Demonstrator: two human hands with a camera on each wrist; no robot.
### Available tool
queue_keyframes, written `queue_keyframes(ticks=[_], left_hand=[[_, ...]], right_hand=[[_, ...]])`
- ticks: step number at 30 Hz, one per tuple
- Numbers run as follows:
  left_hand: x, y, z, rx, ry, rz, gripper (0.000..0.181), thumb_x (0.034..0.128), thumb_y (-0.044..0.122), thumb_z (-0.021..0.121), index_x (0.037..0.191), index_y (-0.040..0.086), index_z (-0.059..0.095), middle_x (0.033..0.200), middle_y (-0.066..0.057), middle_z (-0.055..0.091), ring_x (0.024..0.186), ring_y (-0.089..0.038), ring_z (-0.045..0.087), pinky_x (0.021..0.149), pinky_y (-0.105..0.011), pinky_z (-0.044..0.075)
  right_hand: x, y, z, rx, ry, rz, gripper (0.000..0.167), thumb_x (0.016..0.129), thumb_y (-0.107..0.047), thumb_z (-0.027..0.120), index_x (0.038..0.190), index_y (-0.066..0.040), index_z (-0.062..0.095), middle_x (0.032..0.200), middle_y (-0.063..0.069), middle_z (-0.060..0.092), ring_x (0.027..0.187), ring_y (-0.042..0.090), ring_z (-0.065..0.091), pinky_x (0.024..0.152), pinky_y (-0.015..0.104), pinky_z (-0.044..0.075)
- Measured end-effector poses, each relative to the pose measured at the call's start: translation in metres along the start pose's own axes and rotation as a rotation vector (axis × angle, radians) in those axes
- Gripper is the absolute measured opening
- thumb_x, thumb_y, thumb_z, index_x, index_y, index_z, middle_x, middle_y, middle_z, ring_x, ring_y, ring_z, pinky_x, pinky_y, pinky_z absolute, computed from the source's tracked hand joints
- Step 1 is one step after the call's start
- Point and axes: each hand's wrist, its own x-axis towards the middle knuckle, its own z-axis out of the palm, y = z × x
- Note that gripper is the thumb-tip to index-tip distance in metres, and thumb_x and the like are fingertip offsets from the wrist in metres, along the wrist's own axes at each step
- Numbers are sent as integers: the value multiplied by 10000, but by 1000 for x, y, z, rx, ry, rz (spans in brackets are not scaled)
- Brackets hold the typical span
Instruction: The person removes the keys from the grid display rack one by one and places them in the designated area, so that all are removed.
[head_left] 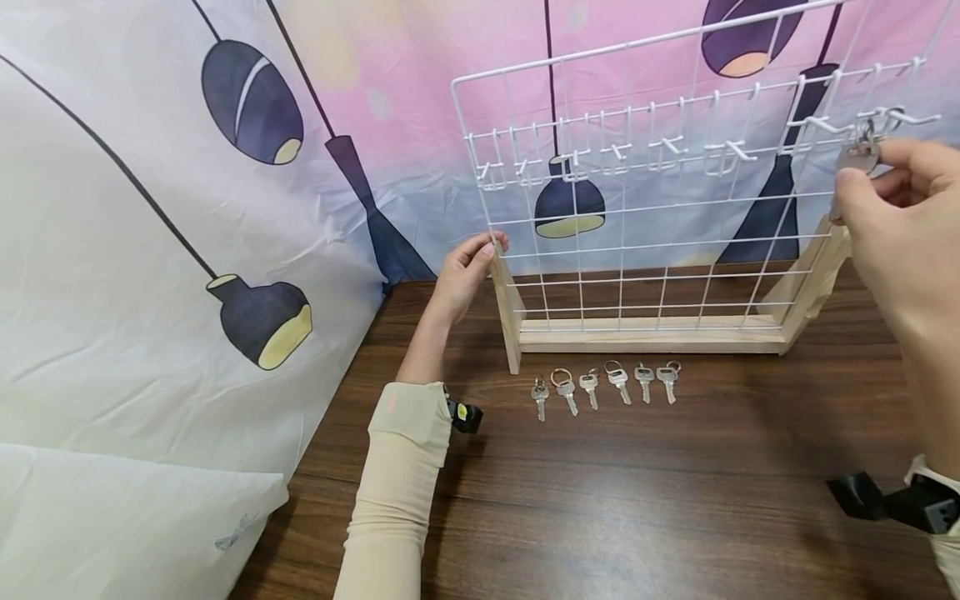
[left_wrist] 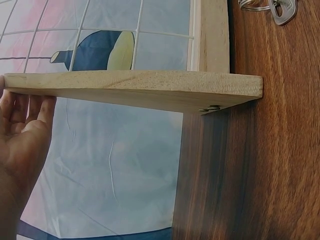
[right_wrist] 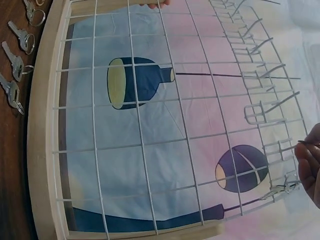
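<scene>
A white wire grid rack (head_left: 637,225) with a wooden base (head_left: 652,340) stands upright on the table, a row of hooks (head_left: 671,148) across its upper part. My left hand (head_left: 461,275) grips the top of the left wooden upright (left_wrist: 150,82), its fingers against the outer side in the left wrist view. At the right end of the hook row, my right hand (head_left: 911,196) pinches a key (head_left: 858,157) between thumb and fingers. Just beside it, metal keys (right_wrist: 280,189) appear to hang on the end hook; their details are too small to tell.
Several silver keys with rings (head_left: 617,383) lie in a row on the dark wooden table (head_left: 637,500), in front of the base. Behind the rack hangs a cloth (head_left: 420,100) printed with lamps. White fabric (head_left: 135,517) covers the left side.
</scene>
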Motion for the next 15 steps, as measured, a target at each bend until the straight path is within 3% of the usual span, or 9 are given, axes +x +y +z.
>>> queue_keyframes(ticks=[4, 9, 12, 15], left_hand=[[0, 1, 0, 3, -4, 2, 311, 969, 26, 429, 1201, -176, 470, 1144, -297, 532, 1041, -140, 532, 931, -334, 425], [-1, 2, 0, 0, -2, -6, 313, 969, 29, 432, 1209, -169, 471, 1113, -204, 576, 1044, -144, 534, 927, -338, 429], [-1, 2, 1, 1, 1, -12, 317, 970, 33, 433, 1212, -167, 470, 1106, -174, 587, 1043, -148, 537, 924, -344, 434], [-2, 3, 1, -3, 3, -11, 317, 968, 21, 428, 1215, -173, 464, 1108, -178, 580, 1045, -144, 534, 939, -346, 424]], right_hand=[[-8, 1, -2, 17, -32, -24, 229, 832, -56, 591, 807, -280, 634, 537, -137, 498, 464, 11, 375, 416, 108, 264], [-15, 6, -2, 24, -74, -43, 237, 824, -33, 602, 822, -267, 636, 537, -149, 520, 437, -9, 396, 402, 101, 275], [-19, 11, -2, -24, -68, -42, 212, 815, -48, 620, 885, -246, 649, 542, -204, 526, 447, -52, 421, 424, 73, 296], [-23, 17, -1, -115, -53, -100, 177, 813, -88, 632, 913, -232, 653, 559, -281, 503, 481, -106, 433, 484, 52, 326]])
